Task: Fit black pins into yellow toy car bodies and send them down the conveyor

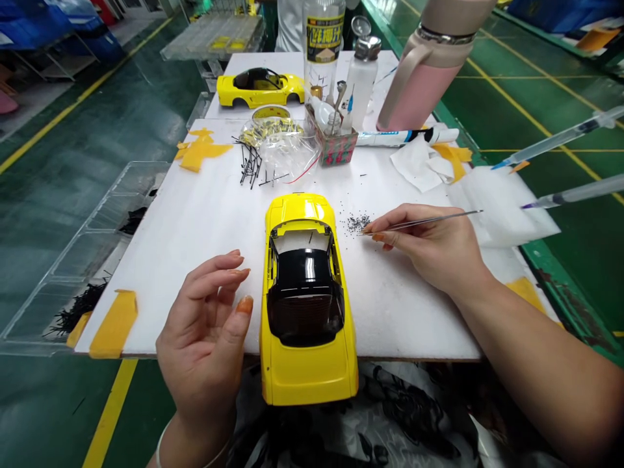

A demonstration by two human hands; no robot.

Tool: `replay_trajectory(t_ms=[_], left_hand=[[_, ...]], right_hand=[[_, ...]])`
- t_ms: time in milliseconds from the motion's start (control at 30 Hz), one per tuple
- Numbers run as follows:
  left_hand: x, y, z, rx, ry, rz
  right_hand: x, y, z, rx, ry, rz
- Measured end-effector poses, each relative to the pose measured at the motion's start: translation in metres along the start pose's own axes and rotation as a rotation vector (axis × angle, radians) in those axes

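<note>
A yellow model car body (312, 370) with a black roof lies at the table's front edge, its rear end jutting over toward me. My left hand (209, 325) is beside it on the left, fingers apart and slightly curled, holding nothing. On the right, my right hand (424, 240) pinches a pair of thin metal tweezers (439, 218). The fingertips are at a scatter of tiny black parts (358, 223) on the white board. Whether the tweezer tips grip one of these parts is too small to tell.
Behind the car are black pins (250, 164), a clear plastic bag (291, 156), a small tool box (337, 146) and a second yellow car (260, 91). A pink flask (419, 78) stands back right; syringes (560, 140) jut in at right. A clear tray (43, 286) lies left.
</note>
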State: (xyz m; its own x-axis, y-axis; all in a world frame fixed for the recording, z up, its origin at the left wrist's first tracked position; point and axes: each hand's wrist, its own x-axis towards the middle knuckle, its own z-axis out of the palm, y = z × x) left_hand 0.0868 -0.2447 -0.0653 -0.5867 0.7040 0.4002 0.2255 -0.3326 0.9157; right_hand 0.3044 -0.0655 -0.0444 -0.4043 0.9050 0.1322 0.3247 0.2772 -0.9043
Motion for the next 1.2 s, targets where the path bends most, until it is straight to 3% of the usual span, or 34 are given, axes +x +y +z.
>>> replay_trajectory(t_ms=[133, 367, 1200], left_hand=[[-0.0002, 0.0006, 0.0013, 0.007, 0.016, 0.007], [0.0010, 0.0017, -0.0016, 0.053, -0.029, -0.011], [-0.0012, 0.0026, -0.0025, 0.087, -0.015, -0.006]], right_hand=[[-0.0001, 0.0021, 0.0007, -0.015, 0.037, -0.005], [-0.0009, 0.0023, 0.0021, -0.022, 0.021, -0.018], [-0.0007, 0.0027, 0.0042, -0.016, -0.030, -0.037]])
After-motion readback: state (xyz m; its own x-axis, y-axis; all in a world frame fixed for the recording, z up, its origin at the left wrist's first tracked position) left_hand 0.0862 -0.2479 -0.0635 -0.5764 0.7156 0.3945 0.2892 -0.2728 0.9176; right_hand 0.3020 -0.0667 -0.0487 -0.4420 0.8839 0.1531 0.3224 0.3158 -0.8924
